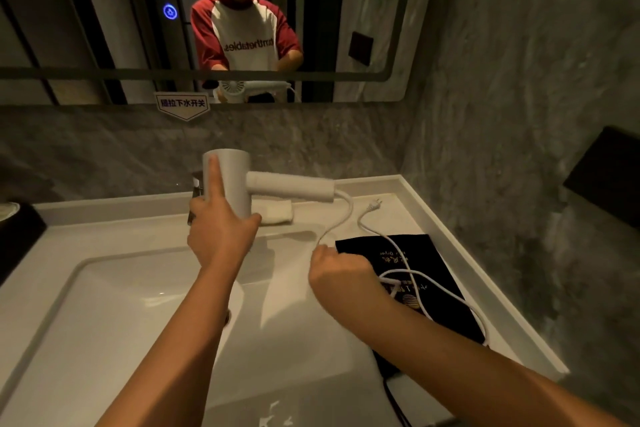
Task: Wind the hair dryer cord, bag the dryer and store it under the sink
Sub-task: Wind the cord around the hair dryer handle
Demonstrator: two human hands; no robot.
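My left hand [221, 232] holds the white hair dryer [242, 180] by its barrel above the back of the sink, index finger stretched up along the barrel. The dryer's handle [291, 185] points right. Its white cord [341, 215] drops from the handle end down to my right hand [341, 272], which is closed on it. The rest of the cord lies in loose loops over a black storage bag [415, 260] flat on the right counter, and the plug [375, 203] rests near the back edge.
A white sink basin [114, 315] fills the lower left, with the faucet behind my left hand. A folded white towel [277, 213] lies under the dryer. A mirror [104, 17] hangs above. Grey stone walls close the back and right; a dark object sits at far left.
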